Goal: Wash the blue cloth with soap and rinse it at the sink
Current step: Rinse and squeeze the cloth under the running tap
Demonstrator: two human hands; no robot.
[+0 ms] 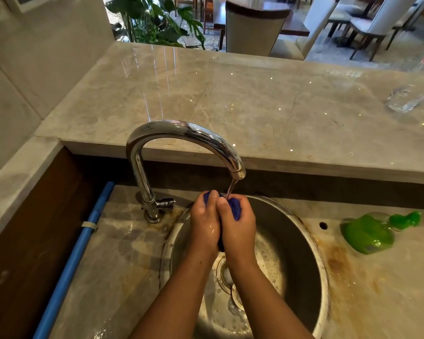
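Above the sink (294, 237), blue cloth (234, 208) bunched between left hand (204, 222) and right hand (239, 225).

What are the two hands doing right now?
Left hand: closed around the blue cloth, under the tap water.
Right hand: closed around the same cloth.

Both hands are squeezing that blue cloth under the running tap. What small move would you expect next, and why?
Probably turn the blue cloth over in the grip. The left hand and right hand hold it balled tight, so the thin stream from the tap lands only on its top edge; most of it is hidden between the palms, above the sink.
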